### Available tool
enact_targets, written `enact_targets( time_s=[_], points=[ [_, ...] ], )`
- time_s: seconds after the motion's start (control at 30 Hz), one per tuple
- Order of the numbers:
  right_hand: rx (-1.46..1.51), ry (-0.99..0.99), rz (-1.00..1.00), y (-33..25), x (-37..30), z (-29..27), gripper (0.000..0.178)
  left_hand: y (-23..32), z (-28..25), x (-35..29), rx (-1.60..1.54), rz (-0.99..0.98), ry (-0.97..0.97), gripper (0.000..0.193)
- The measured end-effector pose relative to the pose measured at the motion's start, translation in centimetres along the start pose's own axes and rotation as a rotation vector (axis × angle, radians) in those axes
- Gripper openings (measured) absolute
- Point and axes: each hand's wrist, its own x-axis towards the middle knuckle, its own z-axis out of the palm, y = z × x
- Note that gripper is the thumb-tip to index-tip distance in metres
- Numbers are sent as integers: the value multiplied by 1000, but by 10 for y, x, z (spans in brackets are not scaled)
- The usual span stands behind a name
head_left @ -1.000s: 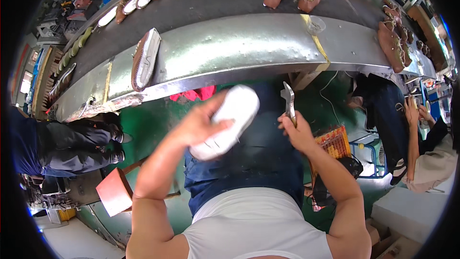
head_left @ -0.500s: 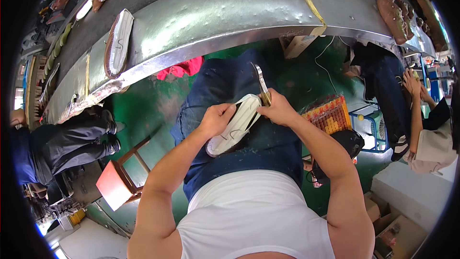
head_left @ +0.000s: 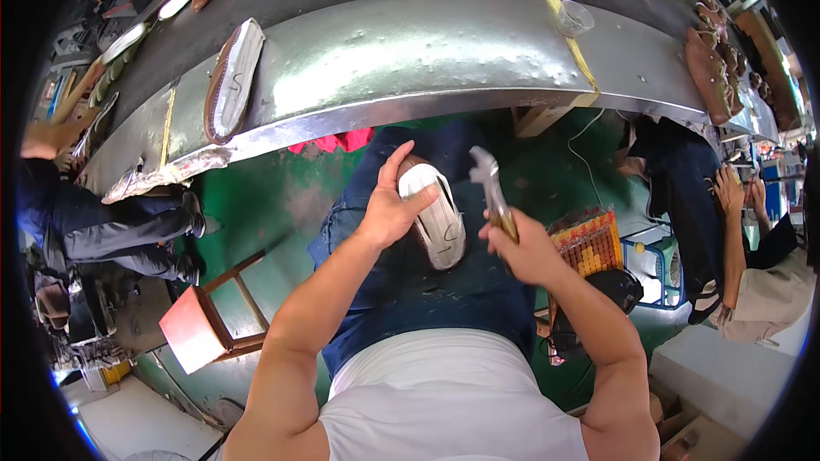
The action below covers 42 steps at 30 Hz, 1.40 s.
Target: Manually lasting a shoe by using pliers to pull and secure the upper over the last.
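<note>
While the left hand [head_left: 389,213] holds a shoe [head_left: 442,235] near its far end in the head view, thumb across the white sole and fingers round the left side, the right hand [head_left: 525,248] is closed on the handle of a tool [head_left: 492,181], its metal head blurred. The shoe is sole up over the trousers [head_left: 376,312], below the near edge of the bench [head_left: 410,49]; whether it rests on them I cannot tell. It looks light, firm in the sole, softer in the brown upper, hardly fragile; the smooth sole could slip under a thumb. Its sides seem the surest hold. The tool looks stiff and head-heavy, best gripped by its handle.
</note>
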Motion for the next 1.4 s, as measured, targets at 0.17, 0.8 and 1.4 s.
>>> enact_targets(
  time_s=[0.17, 0.8, 1.4],
  points=[
    [-289, -228, -166, -10, -22, 20, 31, -9, -20, -9, 389, -40, -118, 73],
    [-256, -339, 15, -35, 5, -6, 24, 22, -37, 3, 259, -296, -483, 99],
    [-723, -60, -457, -1, 15, 20, 21, 15, -23, 31, 304, -314, -604, 105]
  ],
)
